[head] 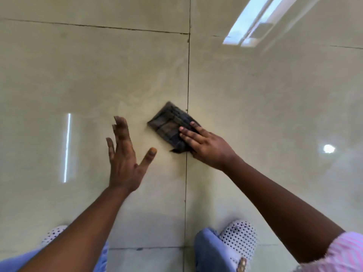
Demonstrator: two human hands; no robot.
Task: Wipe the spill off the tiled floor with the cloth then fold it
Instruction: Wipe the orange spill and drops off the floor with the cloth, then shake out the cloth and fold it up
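Under the right hand (206,146), folded cloth (170,124), long axis upper-left to lower-right.

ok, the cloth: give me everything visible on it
The cloth is small and dark, grey-black with brownish bands in a plaid-like pattern, apparently woven fabric. It lies flat on the tiled floor, folded into a compact rectangle set at an angle, against the dark grout line. A loose bit pokes out at its near edge. The right hand rests straight fingers on its near right part; the left hand hovers apart from it. No wetness can be made out.
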